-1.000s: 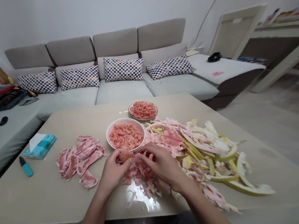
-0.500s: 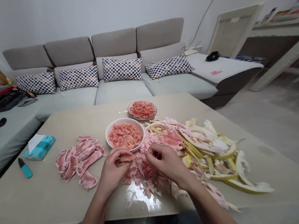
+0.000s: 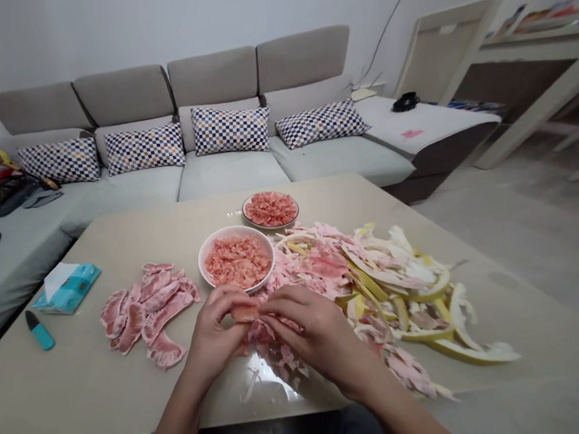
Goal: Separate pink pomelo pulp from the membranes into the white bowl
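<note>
The left hand [image 3: 217,333] has its grip clamped on a small, pinkish-orange piece of peeled citrus flesh [image 3: 244,313], held above the glossy beige desk [image 3: 108,405] just on the near side of a round white bowl [image 3: 203,272] of pink pulp. The right hand [image 3: 321,328] brings its fingertips together at the piece's right end; whether its grip pinches it, I cannot tell. Pale pink, curved citrus segments [image 3: 159,304] lie to the left, and a heap of yellow-and-white peel [image 3: 405,288] spreads to the right.
</note>
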